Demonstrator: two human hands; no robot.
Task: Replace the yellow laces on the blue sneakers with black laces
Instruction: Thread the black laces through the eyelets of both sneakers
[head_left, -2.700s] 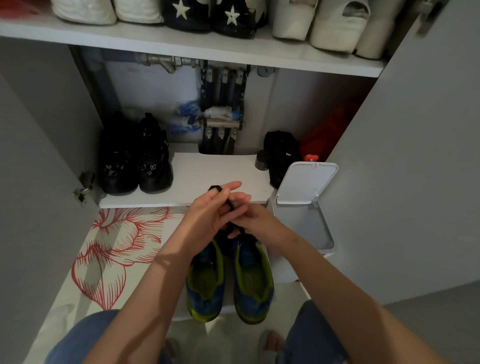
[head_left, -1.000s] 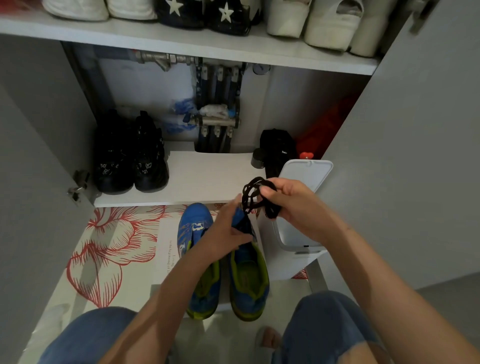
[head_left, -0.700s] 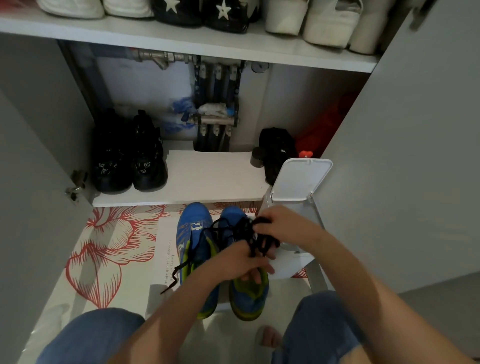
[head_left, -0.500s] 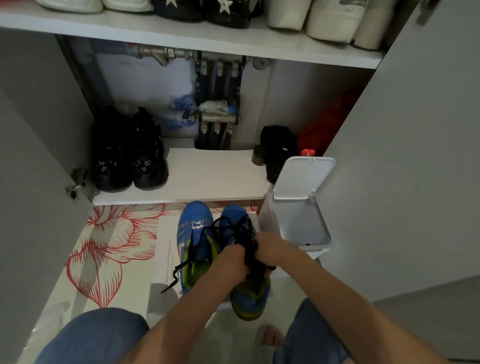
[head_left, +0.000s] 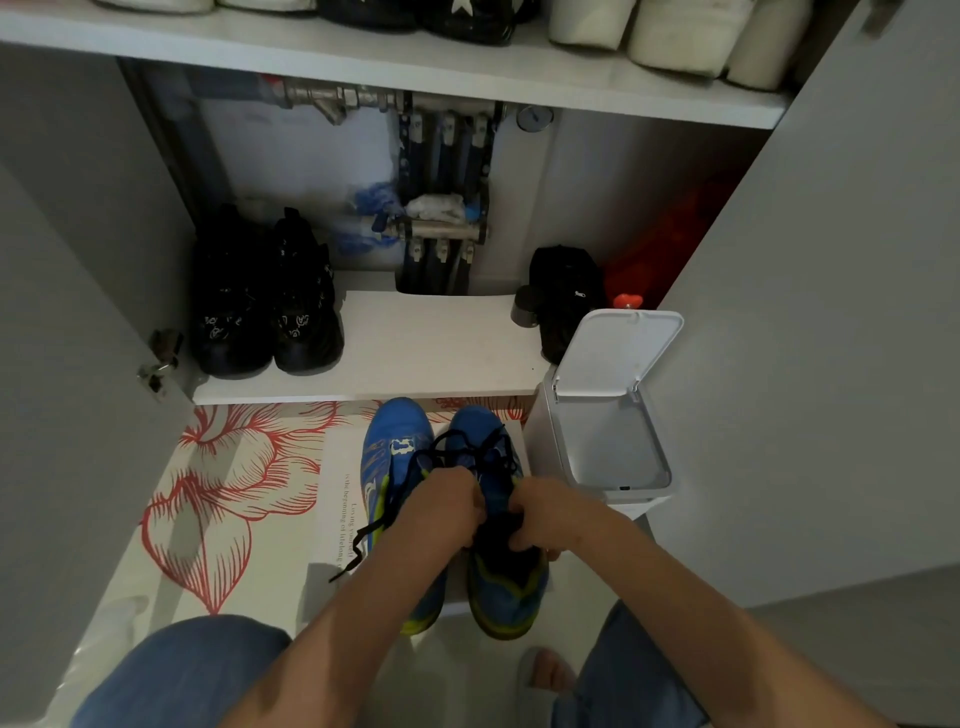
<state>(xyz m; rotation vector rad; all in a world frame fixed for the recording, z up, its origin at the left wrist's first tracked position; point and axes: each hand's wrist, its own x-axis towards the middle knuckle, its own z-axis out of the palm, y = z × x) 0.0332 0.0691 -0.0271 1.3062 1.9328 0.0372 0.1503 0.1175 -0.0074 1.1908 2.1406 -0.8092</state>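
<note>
Black laces (head_left: 488, 449) lie tangled over the blue sneakers (head_left: 395, 431), just beyond and beneath both grips. The left grip (head_left: 441, 512) and right grip (head_left: 550, 512), nearly touching, are each curled round the bundle. One lace end trails left of the left grip. An open white bin (head_left: 613, 457) stands just right of the right grip.
</note>
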